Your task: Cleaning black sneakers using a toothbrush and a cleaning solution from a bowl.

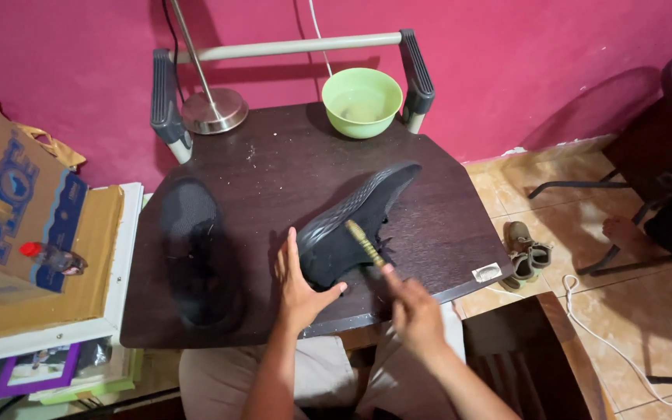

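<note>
A black shoe (355, 222) is tipped on its side near the middle of the dark wooden table (274, 163), sole turned up toward the wall. My left hand (299, 284) grips its heel end from below. My right hand (412, 309) holds a small brush with a tan handle (364, 243), whose far end rests against the shoe's side. The second black shoe (194, 249) lies flat on the table's left part, opening up, apart from both hands.
A green bowl (362, 101) with liquid sits at the table's far edge between two grey handles. A lamp base (213, 110) stands far left. A cardboard box (25, 225) lies left; small brown shoes (526, 253) and a white cord (624, 350) are on the tiled floor right.
</note>
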